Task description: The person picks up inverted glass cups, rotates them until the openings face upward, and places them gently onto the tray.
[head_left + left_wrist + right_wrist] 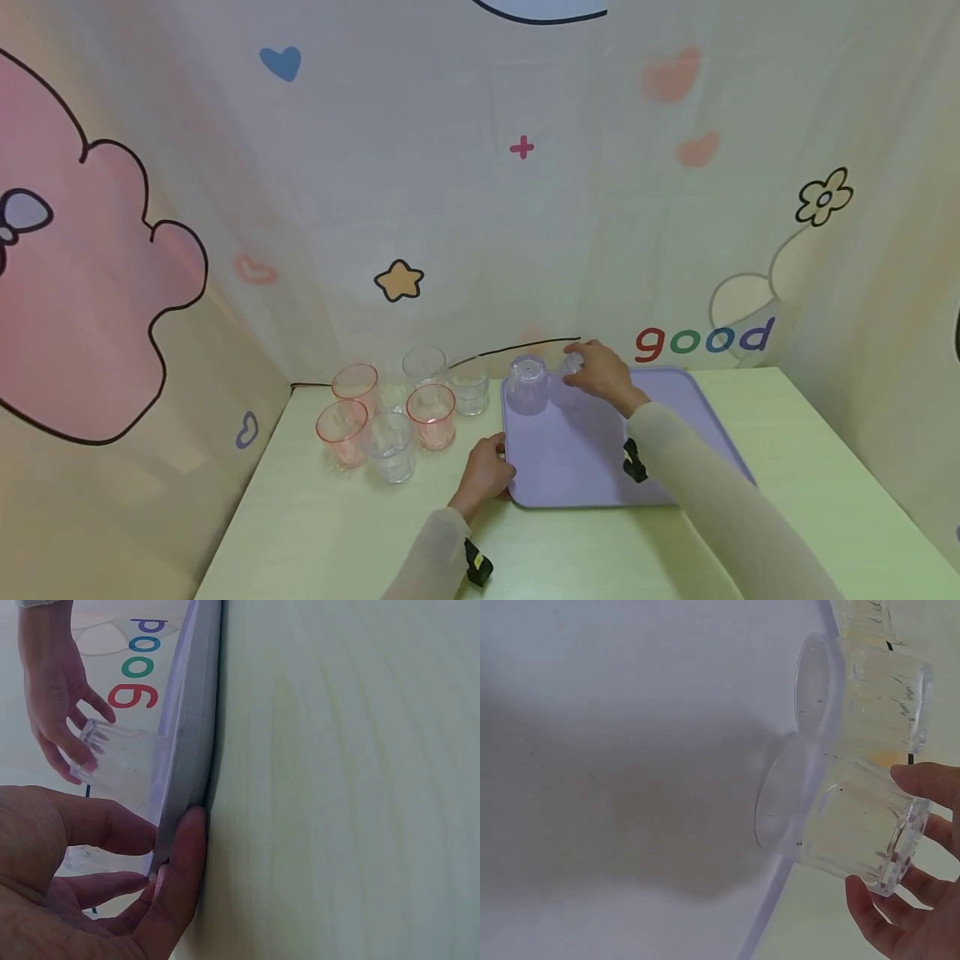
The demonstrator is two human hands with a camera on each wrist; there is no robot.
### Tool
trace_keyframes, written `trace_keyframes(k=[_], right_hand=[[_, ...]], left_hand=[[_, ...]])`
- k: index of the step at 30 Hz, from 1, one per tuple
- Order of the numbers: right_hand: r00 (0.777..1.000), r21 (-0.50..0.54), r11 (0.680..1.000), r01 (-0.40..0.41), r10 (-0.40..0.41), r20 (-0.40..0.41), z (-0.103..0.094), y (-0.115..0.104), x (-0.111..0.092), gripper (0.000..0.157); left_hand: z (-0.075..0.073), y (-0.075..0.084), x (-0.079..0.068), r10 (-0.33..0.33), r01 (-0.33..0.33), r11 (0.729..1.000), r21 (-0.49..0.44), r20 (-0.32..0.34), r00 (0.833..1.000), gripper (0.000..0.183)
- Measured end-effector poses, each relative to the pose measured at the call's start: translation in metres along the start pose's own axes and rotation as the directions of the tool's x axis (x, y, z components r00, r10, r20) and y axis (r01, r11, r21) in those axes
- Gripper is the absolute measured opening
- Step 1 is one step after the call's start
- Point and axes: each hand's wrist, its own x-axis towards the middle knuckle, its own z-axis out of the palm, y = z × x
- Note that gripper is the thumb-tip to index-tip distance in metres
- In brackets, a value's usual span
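My right hand [600, 375] grips a clear glass [847, 825] by its base, fingers spread round it. That glass is upside down at the back of the purple tray [577, 467]; I cannot tell whether its rim touches the tray. Beside it another clear glass [528, 387] stands upside down in the tray's back left corner. My left hand [483, 475] pinches the tray's left edge near the front corner, and in the left wrist view its fingers [184, 862] lie against the tray's rim.
Left of the tray, several glasses stand upright on the pale table [300, 533]: pink ones such as this pink glass [432, 421], and clear ones such as this clear glass [392, 450]. A printed curtain [450, 192] closes off the back.
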Motion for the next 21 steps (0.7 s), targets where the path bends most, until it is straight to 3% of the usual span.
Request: trace_keyframes(k=[12, 21], right_hand=[[1.0, -0.052, 0.998, 0.027, -0.027, -0.004, 0.008, -0.004, 0.005, 0.059], [0.999, -0.06, 0.997, 0.038, -0.037, 0.013, 0.014, -0.004, 0.006, 0.062]], left_hand=[[-0.002, 0.003, -0.004, 0.046, -0.046, 0.999, 0.012, -0.003, 0.999, 0.066], [0.0, -0.003, 0.0, 0.052, -0.052, 0.998, 0.026, -0.011, 0.999, 0.067]])
